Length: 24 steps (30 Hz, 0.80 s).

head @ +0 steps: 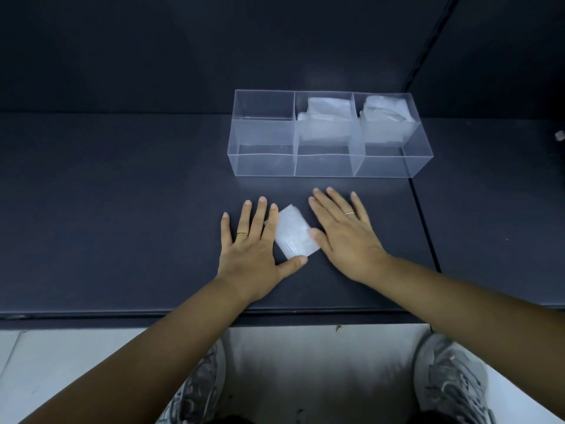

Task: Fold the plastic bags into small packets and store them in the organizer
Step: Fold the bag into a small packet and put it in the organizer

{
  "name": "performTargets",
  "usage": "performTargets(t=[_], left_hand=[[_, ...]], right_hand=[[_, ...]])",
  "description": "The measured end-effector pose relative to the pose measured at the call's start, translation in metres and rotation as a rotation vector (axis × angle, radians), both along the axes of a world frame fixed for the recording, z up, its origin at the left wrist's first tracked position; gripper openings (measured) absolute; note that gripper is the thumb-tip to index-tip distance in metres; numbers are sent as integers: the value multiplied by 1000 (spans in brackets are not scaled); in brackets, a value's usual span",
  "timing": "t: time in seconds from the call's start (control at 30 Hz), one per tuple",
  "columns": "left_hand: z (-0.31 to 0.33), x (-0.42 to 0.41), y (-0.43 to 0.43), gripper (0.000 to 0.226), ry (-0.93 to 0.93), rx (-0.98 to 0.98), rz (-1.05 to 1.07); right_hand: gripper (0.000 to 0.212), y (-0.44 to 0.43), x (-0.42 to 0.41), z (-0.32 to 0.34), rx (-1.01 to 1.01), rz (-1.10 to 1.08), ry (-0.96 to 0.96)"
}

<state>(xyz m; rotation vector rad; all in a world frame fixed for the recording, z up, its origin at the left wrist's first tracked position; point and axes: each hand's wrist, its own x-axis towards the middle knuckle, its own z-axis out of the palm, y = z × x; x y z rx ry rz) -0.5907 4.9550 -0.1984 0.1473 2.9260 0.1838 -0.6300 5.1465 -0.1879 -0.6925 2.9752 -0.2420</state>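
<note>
I find the folded plastic packet point(296, 235) flat on the dark table point(122, 209), askew, its long axis running far-left to near-right. It lies between both hands. The left hand point(252, 243) is flat with fingers straight and spread, forefinger and thumb touching it. The right hand point(344, 231) is likewise flat, thumb on its right edge. The clear organizer point(263, 163) stands beyond with nothing between, its left compartment point(263, 133) vacant, the others holding packets.
</note>
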Motion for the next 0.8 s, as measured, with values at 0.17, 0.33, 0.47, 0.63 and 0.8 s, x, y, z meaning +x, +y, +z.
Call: performTargets(t=[0.17, 0.33, 0.47, 0.63, 0.8], left_hand=[[0, 3, 2, 114, -25, 19, 43], [4, 6, 6, 125, -60, 21, 83], [20, 10, 0, 128, -150, 299, 118], [64, -8, -16, 115, -313, 1058, 205], [86, -35, -3, 45, -277, 1396, 256]], right_hand=[[26, -17, 16, 8, -267, -283, -16], [14, -35, 16, 18, -407, -377, -216], [20, -29, 12, 37, -659, -364, -406], [30, -12, 7, 74, -713, -102, -440], [39, 3, -11, 98, -937, -209, -574]])
